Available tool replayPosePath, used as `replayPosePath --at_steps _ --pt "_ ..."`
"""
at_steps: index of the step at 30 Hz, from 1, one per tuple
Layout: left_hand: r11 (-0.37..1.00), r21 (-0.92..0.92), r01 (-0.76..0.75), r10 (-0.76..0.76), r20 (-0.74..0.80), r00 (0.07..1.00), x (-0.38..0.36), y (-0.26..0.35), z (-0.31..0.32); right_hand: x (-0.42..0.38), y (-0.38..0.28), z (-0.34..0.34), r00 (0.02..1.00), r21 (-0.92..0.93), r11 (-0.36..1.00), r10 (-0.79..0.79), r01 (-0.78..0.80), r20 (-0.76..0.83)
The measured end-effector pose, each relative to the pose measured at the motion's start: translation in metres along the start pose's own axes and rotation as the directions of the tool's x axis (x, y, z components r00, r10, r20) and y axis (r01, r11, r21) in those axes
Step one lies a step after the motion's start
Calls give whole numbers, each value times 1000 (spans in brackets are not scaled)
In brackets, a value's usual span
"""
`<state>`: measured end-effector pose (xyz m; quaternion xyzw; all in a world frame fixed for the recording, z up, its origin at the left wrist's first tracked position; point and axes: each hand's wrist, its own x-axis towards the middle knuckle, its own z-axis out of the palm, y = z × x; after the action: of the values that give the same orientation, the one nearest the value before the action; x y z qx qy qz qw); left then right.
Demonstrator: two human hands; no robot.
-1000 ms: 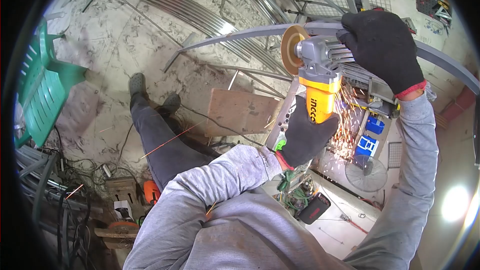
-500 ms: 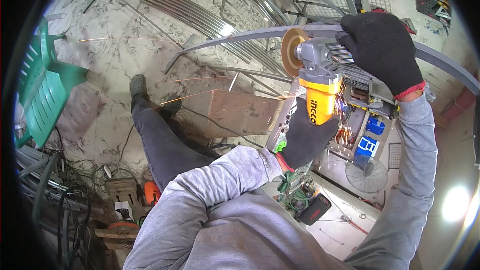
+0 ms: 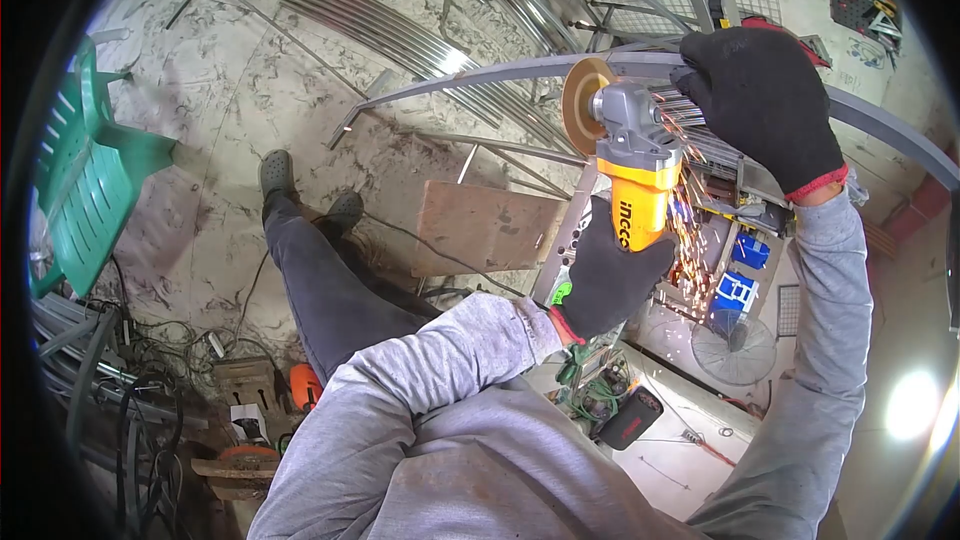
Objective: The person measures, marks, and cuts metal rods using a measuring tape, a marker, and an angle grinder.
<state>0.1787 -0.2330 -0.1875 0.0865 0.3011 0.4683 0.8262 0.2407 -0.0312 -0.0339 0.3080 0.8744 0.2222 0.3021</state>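
My left hand, in a black glove with a red cuff, is closed round the yellow body of an angle grinder. The grinder's tan disc is upright against a long curved grey metal bar. Whether it cuts or grinds the bar is hidden from this angle. My right hand, gloved alike, is wrapped over the same bar just right of the grinder head. Its fingertips are partly hidden. Bright sparks stream down the right side of the grinder.
Metal tubes lie on the stained floor. A green plastic chair stands at left. Below the hands are a brown board, a round wire guard and blue boxes. Cables run over the floor near my legs.
The orange spark streaks over the floor at left are gone, while the spray right of the grinder reaches farther down. Hands, grinder and bar have hardly shifted.
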Motion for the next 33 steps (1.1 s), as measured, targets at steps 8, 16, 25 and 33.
replayPosePath --at_steps 8,16,25,33 --pt "998 -34 60 -59 38 998 -3 15 -3 0 1 0 1000 8 1000 -7 7 -20" --pt "999 39 2 -2 7 1000 0 1 -6 2 1 1 998 15 1000 -13 14 -61" --pt "999 36 31 -31 10 999 -2 6 -3 -5 2 0 999 20 1000 3 -2 -37" --pt "997 72 26 -29 35 999 -3 13 -4 -3 1 -2 998 -8 1000 -21 20 -59"
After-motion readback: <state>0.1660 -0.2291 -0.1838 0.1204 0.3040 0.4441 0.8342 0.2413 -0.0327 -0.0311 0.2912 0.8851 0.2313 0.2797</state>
